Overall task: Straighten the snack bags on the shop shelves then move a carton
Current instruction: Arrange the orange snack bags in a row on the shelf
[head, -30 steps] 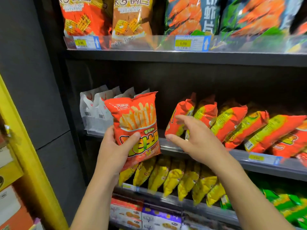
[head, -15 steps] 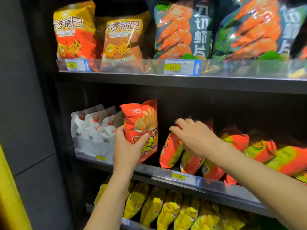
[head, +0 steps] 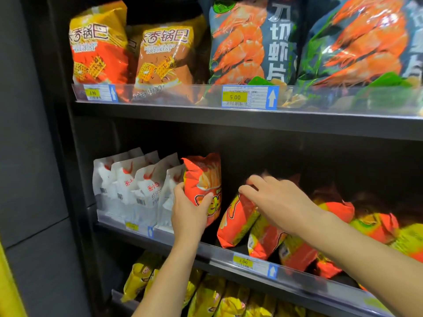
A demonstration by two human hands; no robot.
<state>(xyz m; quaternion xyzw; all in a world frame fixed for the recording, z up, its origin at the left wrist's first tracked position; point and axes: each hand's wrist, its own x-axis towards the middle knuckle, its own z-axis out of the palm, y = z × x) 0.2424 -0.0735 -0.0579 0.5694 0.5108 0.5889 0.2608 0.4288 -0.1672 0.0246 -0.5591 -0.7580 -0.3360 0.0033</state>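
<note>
My left hand [head: 190,208] grips an orange fries bag [head: 202,177] by its lower part and holds it upright on the middle shelf [head: 183,242], right beside the white bags [head: 132,186]. My right hand [head: 272,200] reaches in over the row of leaning orange-and-green bags [head: 238,221], its curled fingers pinching the top of the leftmost one. That row slants to the right along the shelf. No carton is in view.
The top shelf [head: 229,115] carries rice crust bags [head: 98,44] and big shrimp chip bags [head: 249,40] behind a clear rail. Yellow bags [head: 206,296] fill the shelf below. A dark grey panel [head: 29,156] stands at the left, with a yellow edge at the bottom left corner.
My left hand carried the fries bag up and into the shelf beside the white bags. My right hand reached deeper onto the leaning bags. The view rose towards the upper shelves.
</note>
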